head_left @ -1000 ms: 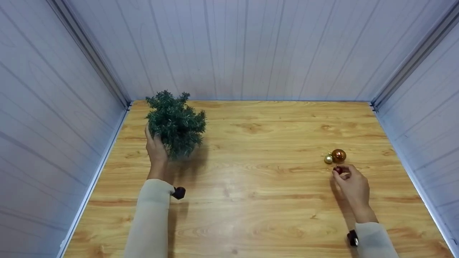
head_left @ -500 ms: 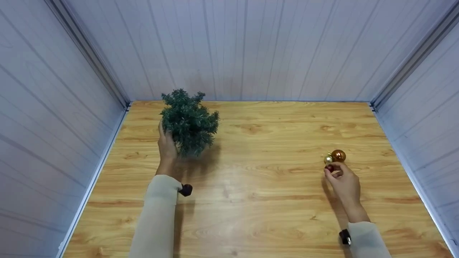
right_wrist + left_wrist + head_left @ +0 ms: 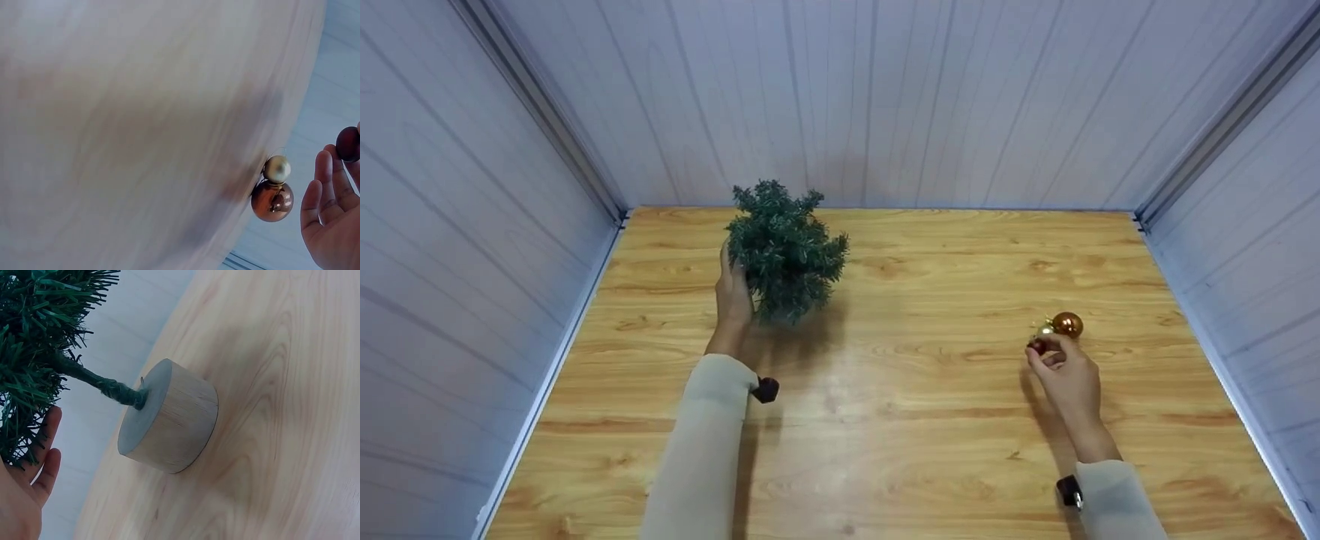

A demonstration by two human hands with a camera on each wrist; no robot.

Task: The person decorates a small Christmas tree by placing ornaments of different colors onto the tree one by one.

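A small artificial Christmas tree is at the left, its green branches held from the left side by my left hand. Its round wooden base shows in the left wrist view, at or close to the tabletop. Part of the left fingers is hidden in the foliage. My right hand pinches a dark red ball ornament between thumb and fingertips, above the table. Just beyond it lie a small pale gold ball ornament and a bigger copper ball ornament, side by side.
The wood-grain table is enclosed by a white back wall, a left wall and a right wall. A dark device sits at each wrist, by the pale sleeves.
The left hand and the tree have shifted right together. My right hand has carried the dark red ornament a little left and away from me. The other two ornaments stayed put.
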